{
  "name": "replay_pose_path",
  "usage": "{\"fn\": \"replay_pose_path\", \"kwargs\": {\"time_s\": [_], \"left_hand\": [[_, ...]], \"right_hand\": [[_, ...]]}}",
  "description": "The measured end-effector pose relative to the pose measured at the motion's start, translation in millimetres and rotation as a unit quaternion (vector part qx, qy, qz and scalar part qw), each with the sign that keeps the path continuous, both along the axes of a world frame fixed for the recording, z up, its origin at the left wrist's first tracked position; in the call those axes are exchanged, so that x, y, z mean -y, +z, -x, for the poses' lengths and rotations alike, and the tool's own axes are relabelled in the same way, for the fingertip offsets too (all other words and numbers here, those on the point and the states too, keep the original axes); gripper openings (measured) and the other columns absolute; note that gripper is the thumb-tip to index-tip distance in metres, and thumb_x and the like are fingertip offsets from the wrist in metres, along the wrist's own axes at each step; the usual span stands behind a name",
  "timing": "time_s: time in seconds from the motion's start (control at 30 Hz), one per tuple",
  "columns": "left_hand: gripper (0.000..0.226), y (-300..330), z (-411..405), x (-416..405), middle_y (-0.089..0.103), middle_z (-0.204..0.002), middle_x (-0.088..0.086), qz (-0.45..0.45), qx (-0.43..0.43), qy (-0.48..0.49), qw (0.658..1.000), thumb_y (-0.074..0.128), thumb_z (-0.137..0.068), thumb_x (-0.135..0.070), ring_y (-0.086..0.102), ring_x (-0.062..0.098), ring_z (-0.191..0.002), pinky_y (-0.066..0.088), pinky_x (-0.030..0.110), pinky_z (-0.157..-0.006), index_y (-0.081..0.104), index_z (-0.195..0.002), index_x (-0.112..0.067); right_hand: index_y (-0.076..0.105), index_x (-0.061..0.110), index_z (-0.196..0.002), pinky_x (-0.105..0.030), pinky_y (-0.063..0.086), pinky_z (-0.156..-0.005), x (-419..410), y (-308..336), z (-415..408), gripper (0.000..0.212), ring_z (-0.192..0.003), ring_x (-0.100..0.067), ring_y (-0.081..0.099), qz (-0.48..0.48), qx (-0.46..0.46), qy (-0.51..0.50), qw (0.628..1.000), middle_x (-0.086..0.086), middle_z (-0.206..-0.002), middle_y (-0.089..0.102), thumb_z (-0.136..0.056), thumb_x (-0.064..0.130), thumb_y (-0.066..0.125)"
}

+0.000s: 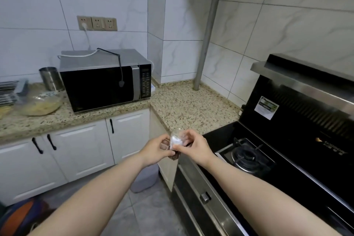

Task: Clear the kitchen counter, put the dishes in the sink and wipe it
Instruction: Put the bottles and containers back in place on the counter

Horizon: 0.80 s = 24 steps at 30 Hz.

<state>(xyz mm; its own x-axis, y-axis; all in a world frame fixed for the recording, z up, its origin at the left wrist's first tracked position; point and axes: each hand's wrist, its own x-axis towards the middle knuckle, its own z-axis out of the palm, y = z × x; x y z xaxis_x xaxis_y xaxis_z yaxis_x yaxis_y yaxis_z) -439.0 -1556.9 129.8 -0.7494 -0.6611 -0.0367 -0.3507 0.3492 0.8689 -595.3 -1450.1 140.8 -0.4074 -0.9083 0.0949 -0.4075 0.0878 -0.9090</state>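
Observation:
Both my hands hold a small clear glass jar (177, 139) with something white inside, in front of the speckled granite counter's (191, 107) edge. My left hand (156, 152) grips it from the left and below, where a dark part, maybe its lid, shows. My right hand (195, 148) pinches it from the right with thumb and fingers. At the far left of the counter stands a clear glass bowl (38, 104) with yellowish food, and behind it a steel cup (50, 78).
A black microwave (105, 80) sits on the counter under wall sockets. A black gas stove (247, 156) with its hood (306, 74) fills the right side. A grey pipe (205, 44) stands in the corner. A dish rack (7, 92) is at the left edge. White cabinets and a bin (144, 180) are below.

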Motion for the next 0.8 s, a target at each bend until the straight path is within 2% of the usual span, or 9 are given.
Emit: {"fn": "replay_pose_path", "kwargs": {"time_s": [0.1,0.2,0.33,0.37,0.47,0.6,0.67,0.8], "left_hand": [[0.035,-5.2,9.7,21.4,0.065,-0.081,-0.001,-0.017,-0.012,0.017,1.0,0.075,-0.075,0.002,0.061,-0.003,-0.065,0.049,0.013,-0.065,0.057,-0.104,-0.007],[0.038,-8.2,25.1,43.4,0.067,-0.097,0.003,-0.007,-0.017,0.022,1.0,0.074,-0.076,-0.001,0.066,0.012,-0.083,0.054,0.026,-0.08,0.057,-0.108,-0.008],[0.032,-16.0,53.5,86.1,0.067,-0.101,0.002,0.01,-0.013,0.018,1.0,0.073,-0.079,-0.004,0.066,0.017,-0.091,0.054,0.036,-0.091,0.057,-0.104,-0.016],[0.03,-18.8,59.8,95.4,0.067,-0.101,0.001,0.014,-0.009,0.025,1.0,0.072,-0.08,-0.006,0.066,0.018,-0.092,0.053,0.037,-0.091,0.057,-0.103,-0.018],[0.029,-30.0,77.2,122.2,0.064,-0.101,-0.003,0.042,0.012,0.051,0.998,0.071,-0.081,-0.013,0.064,0.018,-0.096,0.052,0.031,-0.09,0.061,-0.108,-0.02],[0.037,-31.5,115.3,183.5,0.067,-0.103,-0.004,0.047,0.023,0.078,0.996,0.073,-0.079,-0.018,0.065,0.017,-0.098,0.051,0.028,-0.086,0.063,-0.115,-0.021],[0.042,-27.2,140.1,212.6,0.067,-0.102,-0.006,0.059,0.019,0.064,0.996,0.074,-0.078,-0.019,0.065,0.015,-0.097,0.051,0.027,-0.084,0.062,-0.118,-0.024],[0.042,-20.5,193.8,249.0,0.068,-0.099,-0.004,0.067,0.003,0.034,0.997,0.078,-0.074,-0.02,0.067,0.016,-0.091,0.053,0.03,-0.081,0.063,-0.113,-0.026]], "right_hand": [[0.064,0.018,-0.103,-0.015,0.048,-0.072,24.2,-4.2,2.2,0.042,-0.073,-0.002,0.056,-0.005,-0.007,-0.006,1.0,0.002,-0.087,0.065,-0.069,0.022,0.088],[0.064,0.024,-0.107,-0.014,0.047,-0.073,48.3,-11.1,8.8,0.043,-0.073,0.004,0.057,-0.01,-0.015,-0.024,1.0,0.008,-0.089,0.067,-0.071,0.023,0.086],[0.064,0.026,-0.109,-0.021,0.05,-0.077,89.9,-21.0,34.7,0.052,-0.078,0.002,0.059,-0.004,-0.023,-0.048,0.999,0.006,-0.099,0.07,-0.062,0.039,0.082],[0.065,0.026,-0.109,-0.021,0.05,-0.077,101.1,-23.1,41.8,0.053,-0.076,0.003,0.058,-0.009,-0.021,-0.052,0.998,0.007,-0.098,0.07,-0.061,0.04,0.082],[0.065,0.026,-0.109,-0.018,0.05,-0.077,135.3,-31.5,59.2,0.046,-0.071,0.005,0.057,-0.023,-0.009,-0.044,0.999,0.006,-0.098,0.069,-0.068,0.027,0.086],[0.064,0.034,-0.099,-0.023,0.052,-0.077,200.1,-40.8,93.4,0.039,-0.074,-0.002,0.06,-0.007,0.012,-0.048,0.999,0.008,-0.09,0.068,-0.068,0.023,0.086],[0.065,0.034,-0.104,-0.022,0.052,-0.079,227.1,-37.8,116.7,0.042,-0.078,-0.004,0.063,0.001,0.014,-0.054,0.998,0.008,-0.093,0.07,-0.068,0.023,0.086],[0.067,0.021,-0.118,-0.014,0.05,-0.075,258.0,-30.1,166.6,0.052,-0.077,-0.002,0.061,0.005,-0.011,-0.063,0.998,0.002,-0.103,0.072,-0.07,0.018,0.087]]}}
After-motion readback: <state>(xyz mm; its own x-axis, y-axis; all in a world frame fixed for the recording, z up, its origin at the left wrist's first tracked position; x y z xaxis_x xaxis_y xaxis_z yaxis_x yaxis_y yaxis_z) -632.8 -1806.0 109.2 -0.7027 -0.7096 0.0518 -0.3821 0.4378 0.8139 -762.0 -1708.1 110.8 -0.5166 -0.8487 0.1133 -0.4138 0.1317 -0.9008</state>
